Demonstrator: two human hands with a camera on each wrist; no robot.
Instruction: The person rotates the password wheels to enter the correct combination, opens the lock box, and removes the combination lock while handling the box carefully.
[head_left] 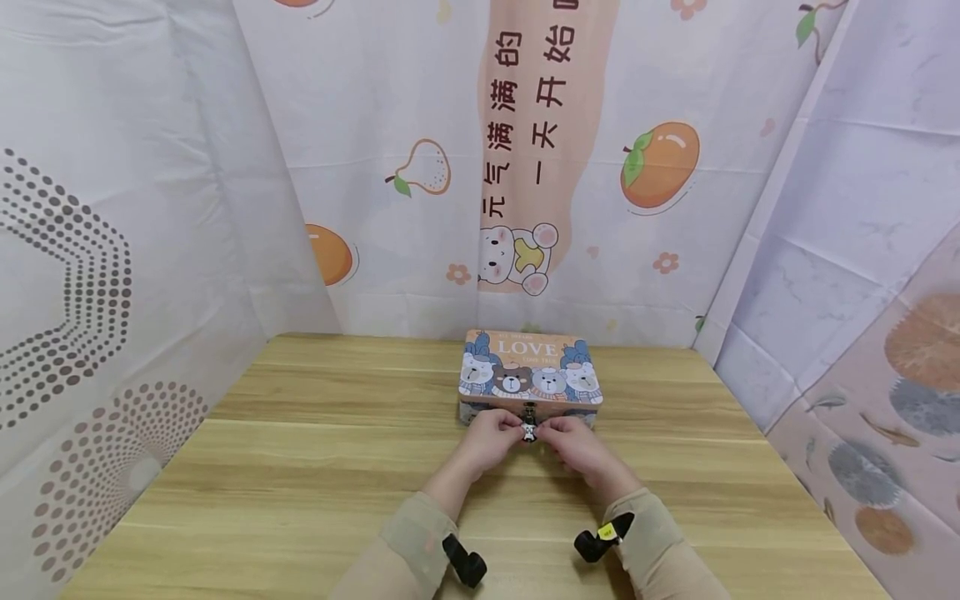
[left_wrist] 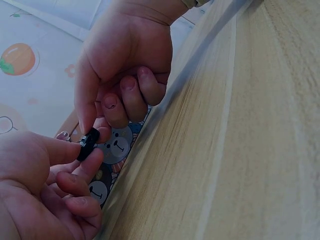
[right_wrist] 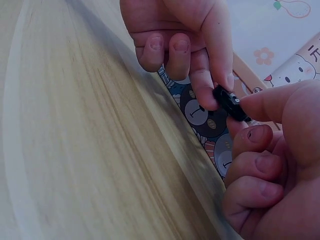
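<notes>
A tin box with bears and the word LOVE on its lid stands closed near the back of the table, a metal clasp at its front. Just before the clasp is a small black-and-white padlock. My left hand pinches one side of it between thumb and forefinger, while my right hand pinches the other. From the side, in the left wrist view, the padlock looks dark with a metal loop by it. Whether the loop passes through the clasp cannot be made out.
The wooden table extends around the box on both sides. A printed curtain hangs right behind the table, and more cloth hangs at the left and right. Each sleeve carries a black wrist camera mount.
</notes>
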